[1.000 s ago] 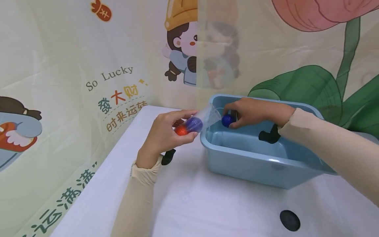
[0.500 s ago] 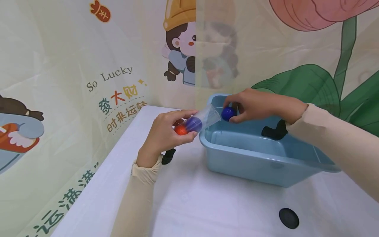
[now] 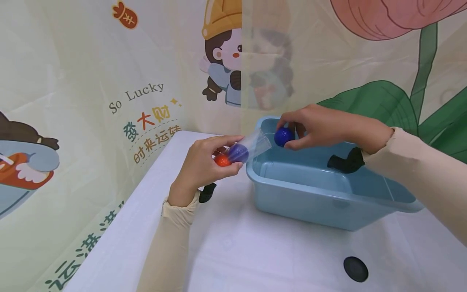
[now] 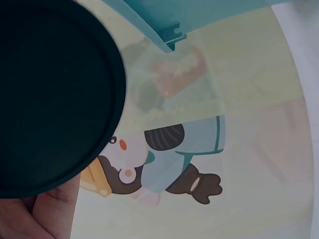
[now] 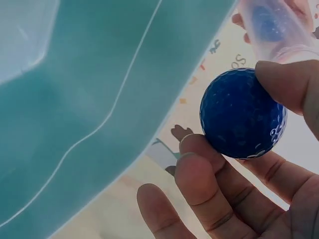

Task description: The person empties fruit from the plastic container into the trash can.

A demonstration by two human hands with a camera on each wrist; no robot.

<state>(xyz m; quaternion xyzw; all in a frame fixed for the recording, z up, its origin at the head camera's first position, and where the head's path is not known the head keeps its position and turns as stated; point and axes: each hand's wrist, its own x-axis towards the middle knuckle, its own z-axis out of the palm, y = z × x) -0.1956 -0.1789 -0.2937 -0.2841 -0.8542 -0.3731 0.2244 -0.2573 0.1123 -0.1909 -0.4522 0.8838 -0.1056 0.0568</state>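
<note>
My left hand (image 3: 202, 162) grips a clear plastic tube (image 3: 258, 142) on a slant, its mouth toward the right. Inside lie an orange ball (image 3: 223, 160) and, nearer the mouth, a blue ball (image 3: 238, 153). Another blue ball, a dimpled golf ball (image 5: 243, 113), is pinched between the thumb and fingers of my right hand (image 3: 321, 125). In the head view this golf ball is just right of the tube's mouth, over the left end of the blue bin (image 3: 303, 219). A dark rimmed disc (image 4: 55, 99) hides most of my left hand in the left wrist view.
The bin stands on a white-covered table (image 3: 233, 251), with its rim below my right hand. A flat black disc (image 3: 356, 269) lies on the table in front of it. A printed cloth (image 3: 84, 69) hangs close behind and along the left side.
My right hand has risen slightly and shifted a little right with the golf ball, widening the gap to the tube's mouth. The left hand and tube have stayed nearly still.
</note>
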